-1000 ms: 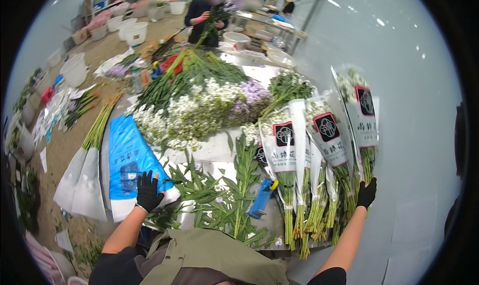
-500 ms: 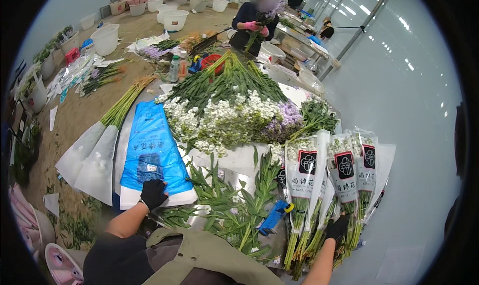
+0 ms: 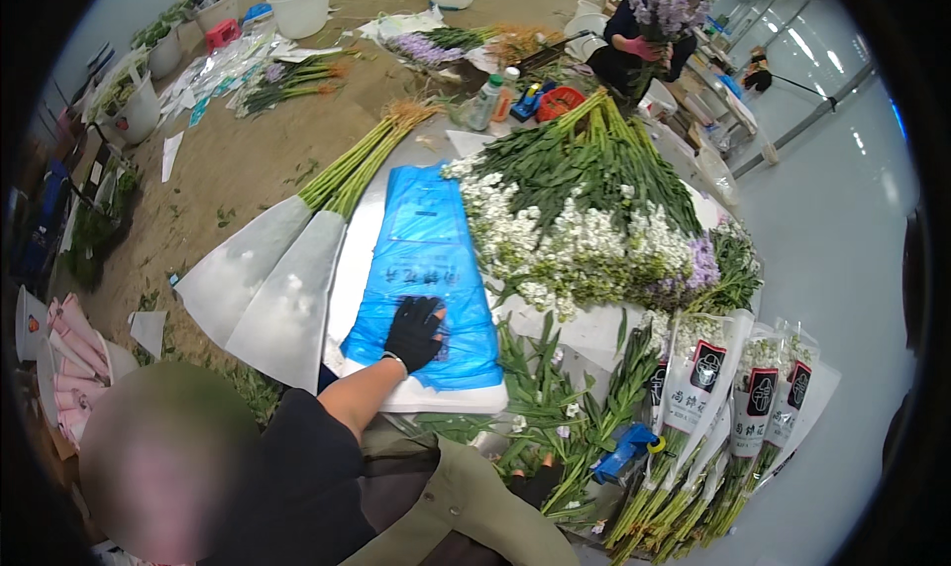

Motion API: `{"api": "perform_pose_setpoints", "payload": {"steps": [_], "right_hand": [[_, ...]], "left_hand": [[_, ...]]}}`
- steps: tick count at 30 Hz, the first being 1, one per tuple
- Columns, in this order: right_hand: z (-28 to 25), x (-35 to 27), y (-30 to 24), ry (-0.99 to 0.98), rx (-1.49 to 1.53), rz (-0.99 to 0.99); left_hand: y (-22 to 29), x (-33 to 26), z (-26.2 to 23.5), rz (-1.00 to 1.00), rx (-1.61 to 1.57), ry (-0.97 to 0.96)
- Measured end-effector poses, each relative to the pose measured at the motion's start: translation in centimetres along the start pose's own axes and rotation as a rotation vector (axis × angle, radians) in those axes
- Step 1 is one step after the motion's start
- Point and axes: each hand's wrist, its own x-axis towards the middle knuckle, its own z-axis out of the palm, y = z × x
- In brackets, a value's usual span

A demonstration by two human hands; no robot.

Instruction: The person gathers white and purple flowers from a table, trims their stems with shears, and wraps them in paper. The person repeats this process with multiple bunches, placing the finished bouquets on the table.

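Observation:
My left hand (image 3: 414,334), in a black glove with bare fingertips, lies on a stack of blue plastic flower sleeves (image 3: 421,244) with its fingers stretched out. White sheets show under the stack's near edge. Close to my body, my right hand (image 3: 537,485), also black-gloved, is beside loose green leaves and stems (image 3: 555,417); it holds nothing that I can see, and its fingers are mostly hidden. A blue tape dispenser (image 3: 626,453) lies to its right. Beyond that are several white flower bunches in printed clear sleeves (image 3: 693,388), their stems toward me.
White and purple flowers (image 3: 584,239) are heaped at the table's far side. Two bunches in white sleeves (image 3: 287,289) lie left of the blue stack. Bottles (image 3: 483,102) and a red bowl (image 3: 561,102) stand behind. A co-worker (image 3: 649,41) holds purple flowers. A pink-filled tub (image 3: 84,368) stands lower left.
My left hand has moved farther up onto the blue sleeves. My right hand has left the sleeved bunches' stems and come in toward my body. The view has turned left.

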Motion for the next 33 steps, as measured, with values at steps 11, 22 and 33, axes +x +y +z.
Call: {"api": "perform_pose_setpoints", "payload": {"steps": [11,22,33], "right_hand": [[5.6,4.8,-4.7,-0.362,-0.225,-0.437],[10.5,5.6,6.4,-0.089,-0.392,-0.788],[10.0,6.7,2.5,-0.118,-0.138,-0.249]], "left_hand": [[0.1,-4.1,-0.3,-0.055,-0.081,0.115],[4.8,-31.9,-7.8,-0.571,-0.199,-0.371],[8.9,-33.8,-9.3,-0.559,-0.493,-0.441]]}}
